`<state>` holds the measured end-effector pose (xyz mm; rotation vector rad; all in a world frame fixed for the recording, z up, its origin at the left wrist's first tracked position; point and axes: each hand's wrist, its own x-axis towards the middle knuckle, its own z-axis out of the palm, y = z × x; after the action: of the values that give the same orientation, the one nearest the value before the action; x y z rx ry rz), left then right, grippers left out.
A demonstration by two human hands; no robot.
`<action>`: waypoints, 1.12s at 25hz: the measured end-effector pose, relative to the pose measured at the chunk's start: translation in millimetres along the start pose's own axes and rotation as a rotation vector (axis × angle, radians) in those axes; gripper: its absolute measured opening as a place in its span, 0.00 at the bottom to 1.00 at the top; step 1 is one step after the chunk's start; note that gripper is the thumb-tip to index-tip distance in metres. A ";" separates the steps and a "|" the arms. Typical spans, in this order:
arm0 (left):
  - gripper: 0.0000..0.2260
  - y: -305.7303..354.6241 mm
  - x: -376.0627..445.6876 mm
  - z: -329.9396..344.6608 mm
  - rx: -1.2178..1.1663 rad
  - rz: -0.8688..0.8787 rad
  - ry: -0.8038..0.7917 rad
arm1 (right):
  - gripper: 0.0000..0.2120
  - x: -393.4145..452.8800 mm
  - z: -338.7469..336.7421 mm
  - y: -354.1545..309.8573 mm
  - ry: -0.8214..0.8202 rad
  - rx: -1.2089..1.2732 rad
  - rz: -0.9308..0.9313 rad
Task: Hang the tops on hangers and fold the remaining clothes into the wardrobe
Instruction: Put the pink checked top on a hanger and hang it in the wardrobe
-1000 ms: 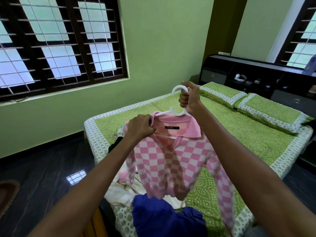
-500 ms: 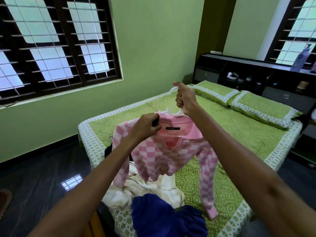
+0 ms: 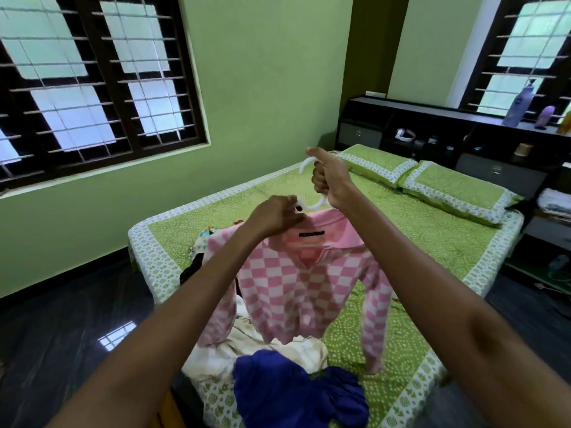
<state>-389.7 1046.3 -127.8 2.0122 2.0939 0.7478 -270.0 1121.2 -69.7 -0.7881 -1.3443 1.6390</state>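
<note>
hands (image 3: pixel 332 180) apparently gripping hanger (image 3: pixel 306 163), pink top (image 3: pixel 296 282)

Daylight came in through the barred window (image 3: pixel 92 84) on the left and a second window (image 3: pixel 525 47) at upper right, both blown out to near white. The room was evenly, softly lit, with a pale glare patch on the dark floor (image 3: pixel 116 338). Wide-angle distortion bent the edges, and the forearms looked slightly blurred

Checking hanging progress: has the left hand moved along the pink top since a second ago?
Yes. The left hand has slid from the shoulder toward the black neck label on the pink checked top.
</note>
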 end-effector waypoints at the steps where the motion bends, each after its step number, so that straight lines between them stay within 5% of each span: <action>1: 0.10 6.2 3.5 4.4 0.000 0.017 0.008 | 0.25 -2.9 -5.6 -1.3 0.020 0.007 -0.008; 10: 0.14 61.5 33.2 46.9 -0.241 0.338 0.099 | 0.21 -26.0 -93.4 -20.9 0.118 -0.068 -0.100; 18: 0.13 157.4 53.2 85.5 -0.301 0.476 0.228 | 0.08 -74.9 -307.0 -33.6 -0.127 -1.086 -0.043; 23: 0.10 237.0 85.8 123.3 -0.347 0.343 0.078 | 0.06 -99.4 -412.7 -33.3 -0.028 -1.072 -0.211; 28: 0.09 281.6 119.1 155.8 -0.466 0.131 -0.295 | 0.05 -116.4 -501.7 -49.9 0.116 -1.068 -0.202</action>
<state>-81.0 1195.1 -110.5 1.8703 1.4752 0.8098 229.3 1238.7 -138.1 -1.2503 -2.1253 0.6079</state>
